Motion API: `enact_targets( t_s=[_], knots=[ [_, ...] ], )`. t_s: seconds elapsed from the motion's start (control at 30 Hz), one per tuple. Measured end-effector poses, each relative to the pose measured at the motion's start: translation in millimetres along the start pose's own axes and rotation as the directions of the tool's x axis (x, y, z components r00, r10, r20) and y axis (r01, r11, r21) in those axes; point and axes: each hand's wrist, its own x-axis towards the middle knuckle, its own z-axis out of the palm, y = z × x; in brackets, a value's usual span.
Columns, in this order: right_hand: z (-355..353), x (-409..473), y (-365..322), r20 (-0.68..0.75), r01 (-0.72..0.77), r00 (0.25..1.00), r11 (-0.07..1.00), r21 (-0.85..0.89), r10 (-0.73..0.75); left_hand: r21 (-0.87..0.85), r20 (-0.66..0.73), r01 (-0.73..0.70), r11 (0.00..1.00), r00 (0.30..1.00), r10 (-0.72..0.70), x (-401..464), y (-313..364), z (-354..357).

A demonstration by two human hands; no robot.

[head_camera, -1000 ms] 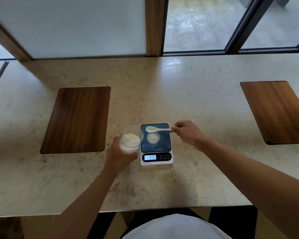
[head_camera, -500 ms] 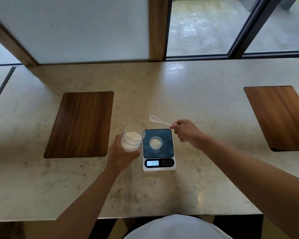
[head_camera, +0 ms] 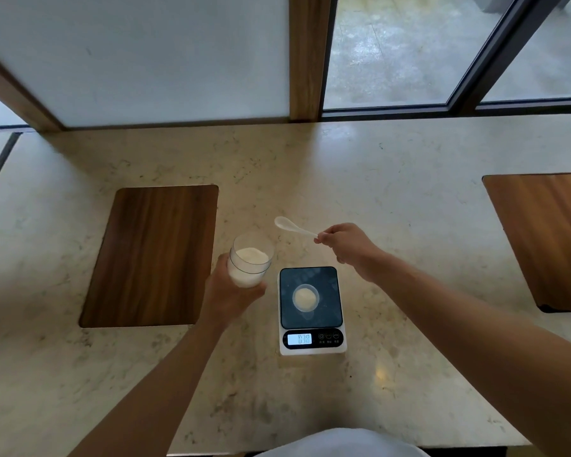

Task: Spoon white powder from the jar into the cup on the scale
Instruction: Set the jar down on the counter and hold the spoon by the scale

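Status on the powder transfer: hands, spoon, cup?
Left hand grips clear powder jar. Right hand holds white plastic spoon raised beyond the scale. Small cup holds powder. Nothing obstructing.

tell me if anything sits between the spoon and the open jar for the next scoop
Nothing visible does. The spoon, held in the right hand, hangs just beyond the jar in the left hand. The jar's mouth is open, with no lid. The cup and scale sit nearer, out of the path.

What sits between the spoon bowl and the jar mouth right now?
Nothing: in the head view only bare countertop shows in the gap between the spoon and the jar.
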Motion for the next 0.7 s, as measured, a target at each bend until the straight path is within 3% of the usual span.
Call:
enact_targets(
  t_s=[0.53,0.7],
  knots=[
    [21.1,97.2,-47.7,0.006,-0.005,1.000,0.999,0.042,0.004,-0.081,-0.040,0.020,0.997,0.999,-0.023,128.7,13.5,-1.3],
    [24.9,125.1,-47.8,0.008,-0.049,0.999,0.989,0.137,0.049,-0.059,-0.055,0.037,0.998,0.998,-0.040,161.1,10.0,4.1]
  ],
)
